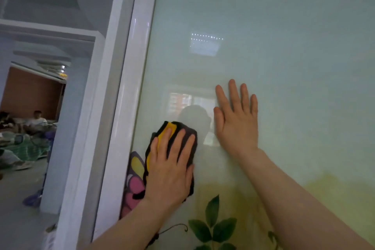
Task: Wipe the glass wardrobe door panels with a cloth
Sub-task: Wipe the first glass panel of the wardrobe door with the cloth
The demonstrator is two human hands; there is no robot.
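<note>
Partly, the dark grey and yellow folded cloth (176, 144) is covered by the left hand (170, 170), which lies flat on it with straight fingers, pressing it against the pale green frosted glass door panel (274, 46) near the panel's left edge, just beside the glossy white door frame (129, 97). Only the cloth's upper corner and its edges on either side of the hand show, so its full shape cannot be made out. The right hand (236, 122) rests open on the bare glass a little higher and to the right, palm flat and fingers spread upward, holding nothing and apart from the cloth. Both forearms are cut off by the lower border. A colourful butterfly picture with pink and yellow wings (133, 180) on the glass is half hidden behind the left hand and cloth, and its antennae curl out below the wrist. Printed green leaves (213, 227) on the lower glass run off the bottom edge. Faint reflections in the glass, a window and a rounded head shape between the hands, are blurred. Through the doorway (40, 107) at far left, a dim room with seated people (37, 117) and a patterned green bedcover (26, 148) is too small and dark to read in detail.
</note>
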